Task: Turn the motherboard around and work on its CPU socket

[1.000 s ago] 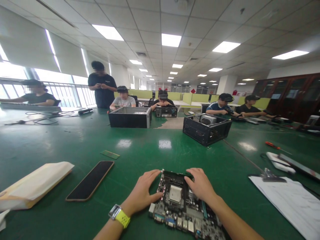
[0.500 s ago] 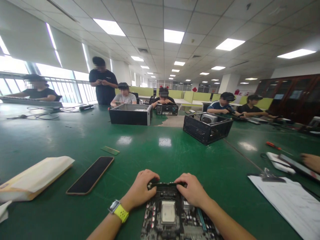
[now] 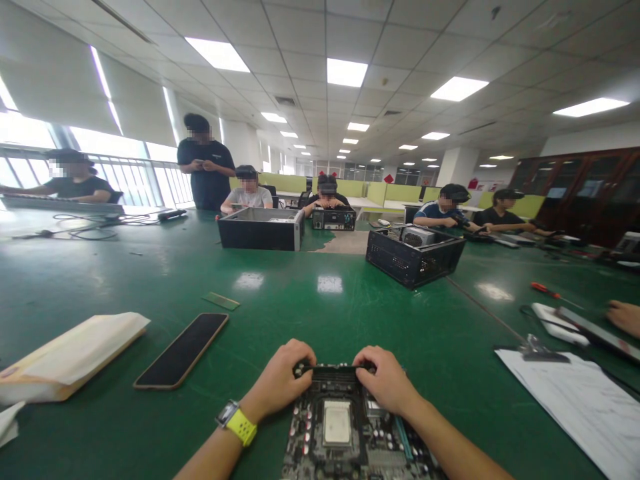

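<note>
A computer motherboard (image 3: 340,433) with a silver processor in its middle lies on the green table (image 3: 320,307) right in front of me. My left hand (image 3: 280,380), a yellow-strapped watch on its wrist, curls over the board's far left corner. My right hand (image 3: 383,380) curls over the far right corner. Both sets of fingertips press on a thin dark strip (image 3: 333,367) standing along the far edge of the board. I cannot make out what the strip is.
A dark phone (image 3: 183,350), a padded envelope (image 3: 70,360) and a small green strip (image 3: 221,301) lie to my left. A clipboard with papers (image 3: 575,400), a red screwdriver (image 3: 545,289) and another person's hand (image 3: 624,316) are on the right. Two open computer cases (image 3: 260,230) (image 3: 413,257) stand farther back, with several people seated behind.
A second ago my hands lay flat on a skewed board; the board now sits square to me and my fingers have curled onto its far edge. Another person's hand has come in at the right.
</note>
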{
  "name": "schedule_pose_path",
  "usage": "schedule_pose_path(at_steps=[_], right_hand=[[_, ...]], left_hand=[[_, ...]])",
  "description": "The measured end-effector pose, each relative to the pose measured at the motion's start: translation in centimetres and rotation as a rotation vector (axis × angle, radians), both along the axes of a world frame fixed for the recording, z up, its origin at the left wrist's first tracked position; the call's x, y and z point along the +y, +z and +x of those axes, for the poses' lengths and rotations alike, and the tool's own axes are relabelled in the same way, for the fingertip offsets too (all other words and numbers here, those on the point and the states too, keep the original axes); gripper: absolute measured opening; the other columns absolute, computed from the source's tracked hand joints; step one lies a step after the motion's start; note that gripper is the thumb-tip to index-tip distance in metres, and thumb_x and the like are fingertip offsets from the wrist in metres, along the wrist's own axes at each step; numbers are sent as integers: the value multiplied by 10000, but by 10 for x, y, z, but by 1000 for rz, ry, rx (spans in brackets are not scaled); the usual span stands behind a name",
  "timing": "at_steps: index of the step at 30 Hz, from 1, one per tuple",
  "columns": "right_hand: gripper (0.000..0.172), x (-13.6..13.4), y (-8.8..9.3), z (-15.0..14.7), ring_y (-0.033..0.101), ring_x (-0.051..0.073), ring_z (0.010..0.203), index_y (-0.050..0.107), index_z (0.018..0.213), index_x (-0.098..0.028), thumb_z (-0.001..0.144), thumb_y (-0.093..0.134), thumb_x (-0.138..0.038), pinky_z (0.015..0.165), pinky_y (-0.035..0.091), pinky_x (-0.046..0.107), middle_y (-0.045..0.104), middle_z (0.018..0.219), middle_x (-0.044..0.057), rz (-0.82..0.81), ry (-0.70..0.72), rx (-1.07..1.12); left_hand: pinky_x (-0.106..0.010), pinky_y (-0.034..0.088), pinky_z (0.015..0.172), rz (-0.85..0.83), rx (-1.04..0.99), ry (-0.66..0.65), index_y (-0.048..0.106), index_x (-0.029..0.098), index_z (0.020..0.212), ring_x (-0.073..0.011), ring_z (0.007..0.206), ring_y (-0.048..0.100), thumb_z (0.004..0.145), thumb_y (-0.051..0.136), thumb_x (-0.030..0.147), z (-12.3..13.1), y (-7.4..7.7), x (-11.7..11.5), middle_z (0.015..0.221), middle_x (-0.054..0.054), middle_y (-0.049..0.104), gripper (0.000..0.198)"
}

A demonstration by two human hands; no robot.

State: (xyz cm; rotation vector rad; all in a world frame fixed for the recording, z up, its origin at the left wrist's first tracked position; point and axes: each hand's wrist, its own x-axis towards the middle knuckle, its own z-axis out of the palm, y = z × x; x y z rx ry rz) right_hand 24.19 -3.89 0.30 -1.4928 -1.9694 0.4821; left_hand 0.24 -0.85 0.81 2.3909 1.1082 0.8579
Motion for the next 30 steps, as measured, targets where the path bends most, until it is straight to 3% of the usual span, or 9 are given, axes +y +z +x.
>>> schedule_pose_path(at_steps=[16,30], right_hand=[[144,1,0,1,528,158,770,604,709,-199,683,469,-154,710,364,246,624,749,2,0,-4,8],[178,1,2,2,530,163,768,620,707,-204,673,459,-138,719,375,254,634,753,6,-1,-20,9]], left_hand=[[-275,430,756,-36,13,0,596,201,798,-169,817,557,743,503,142,-1,5,-4,814,-7,614,122],[-279,436,749,-23,23,12,591,203,757,-171,796,555,715,507,142,-4,7,-2,789,-5,616,113]])
